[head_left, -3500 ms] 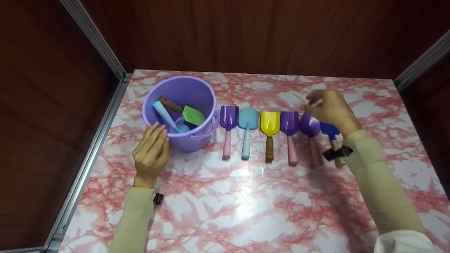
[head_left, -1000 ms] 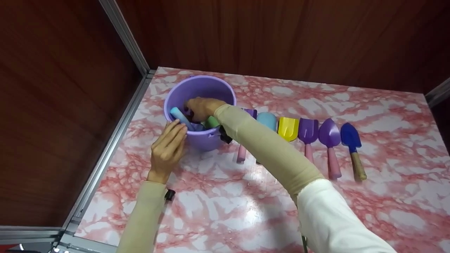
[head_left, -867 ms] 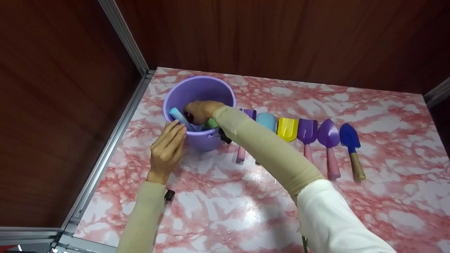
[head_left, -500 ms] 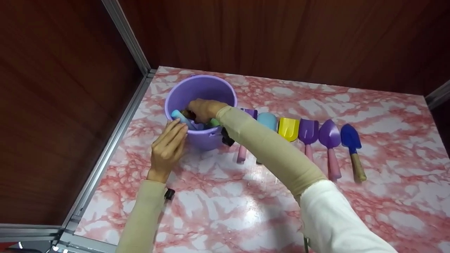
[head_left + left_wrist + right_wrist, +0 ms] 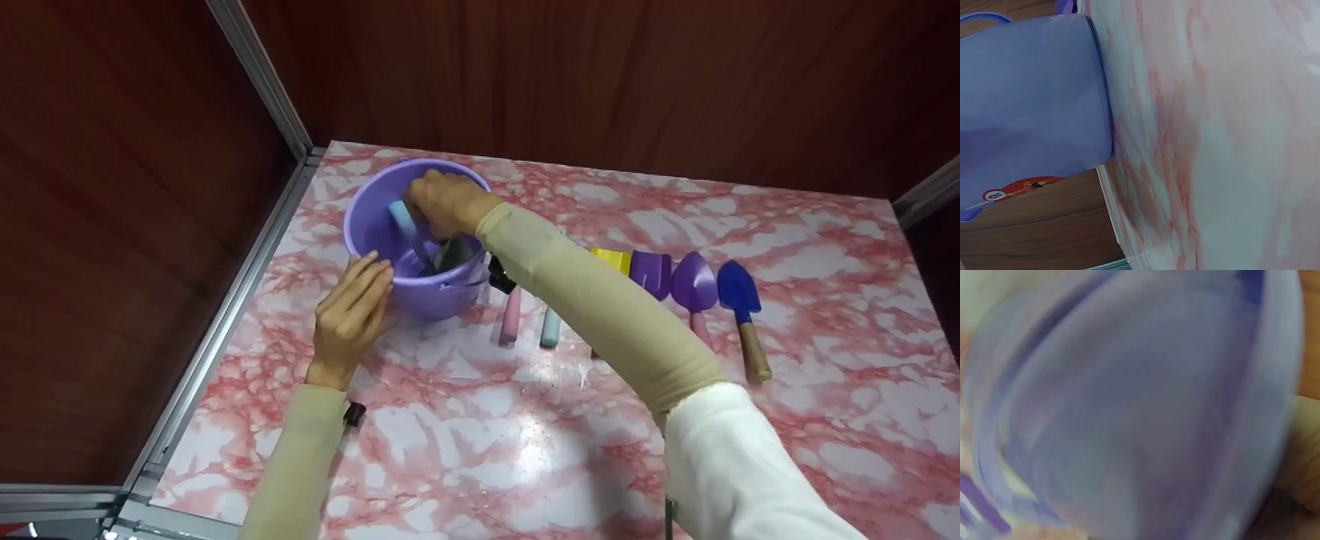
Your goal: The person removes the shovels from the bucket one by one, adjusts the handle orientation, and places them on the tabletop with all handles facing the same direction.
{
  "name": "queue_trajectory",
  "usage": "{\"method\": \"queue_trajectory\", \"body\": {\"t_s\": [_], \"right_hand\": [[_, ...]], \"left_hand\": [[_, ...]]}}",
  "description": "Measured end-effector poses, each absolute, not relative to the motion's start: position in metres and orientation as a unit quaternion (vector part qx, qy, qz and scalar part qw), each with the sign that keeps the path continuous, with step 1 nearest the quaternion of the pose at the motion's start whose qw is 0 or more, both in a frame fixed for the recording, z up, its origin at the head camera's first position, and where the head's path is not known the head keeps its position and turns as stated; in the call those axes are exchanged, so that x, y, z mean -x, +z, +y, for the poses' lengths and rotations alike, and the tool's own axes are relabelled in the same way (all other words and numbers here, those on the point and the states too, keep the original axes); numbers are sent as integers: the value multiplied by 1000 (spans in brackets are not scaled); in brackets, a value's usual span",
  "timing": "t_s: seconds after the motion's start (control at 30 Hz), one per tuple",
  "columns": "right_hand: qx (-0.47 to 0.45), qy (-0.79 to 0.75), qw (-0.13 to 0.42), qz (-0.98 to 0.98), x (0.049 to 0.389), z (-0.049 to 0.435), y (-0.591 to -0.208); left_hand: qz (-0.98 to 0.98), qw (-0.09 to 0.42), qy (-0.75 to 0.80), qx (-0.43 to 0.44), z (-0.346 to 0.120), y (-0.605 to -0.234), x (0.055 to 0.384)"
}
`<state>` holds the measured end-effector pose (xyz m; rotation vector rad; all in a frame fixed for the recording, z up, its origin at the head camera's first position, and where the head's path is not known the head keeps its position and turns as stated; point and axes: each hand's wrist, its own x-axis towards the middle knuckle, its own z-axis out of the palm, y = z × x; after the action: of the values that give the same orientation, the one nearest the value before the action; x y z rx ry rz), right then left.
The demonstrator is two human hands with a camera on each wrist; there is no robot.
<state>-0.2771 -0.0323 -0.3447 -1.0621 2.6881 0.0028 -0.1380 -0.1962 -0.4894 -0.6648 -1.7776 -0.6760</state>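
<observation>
A purple bucket (image 5: pixel 431 300) stands at the table's back left; its side fills much of the left wrist view. My left hand (image 5: pixel 349 322) rests its extended fingers against the near rim. Inside the bucket mouth, my right hand (image 5: pixel 450 202) has curled fingers gripping a green toy shovel, whose darkened blade (image 5: pixel 454 255) points down below the hand. Its handle is hidden by the hand. Beside it leans a light blue toy shovel (image 5: pixel 409 229), handle up. In the right wrist view the bucket (image 5: pixel 1145 410) is blurred, with part of the hand (image 5: pixel 1306 455) at the right edge.
Right of the bucket lies a row of toy shovels, partly covered by the right arm: a pink handle (image 5: pixel 510 319), a light blue handle (image 5: pixel 551 328), a yellow blade (image 5: pixel 611 260), two purple shovels (image 5: pixel 694 281) and a blue one (image 5: pixel 739 289). Dark wooden walls (image 5: pixel 525 82) enclose the table.
My right hand has moved from above the row into the bucket, then risen a little with the green shovel. The light blue shovel's handle has shifted right. My left hand stays at the rim.
</observation>
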Motion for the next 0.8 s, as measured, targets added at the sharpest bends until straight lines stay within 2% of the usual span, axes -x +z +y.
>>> {"method": "queue_trajectory", "body": {"t_s": [0.2,0.5,0.8], "right_hand": [[366,138,60,919,264,-32,-341],[386,242,37,890,256,-28,-346],[379,265,-11,887,253,-12,-305]], "left_hand": [[-747,535,-285,273,-197,-489,139],[-748,535,-283,273,-195,-492,138],[-745,534,-290,275,-196,-491,139]]}}
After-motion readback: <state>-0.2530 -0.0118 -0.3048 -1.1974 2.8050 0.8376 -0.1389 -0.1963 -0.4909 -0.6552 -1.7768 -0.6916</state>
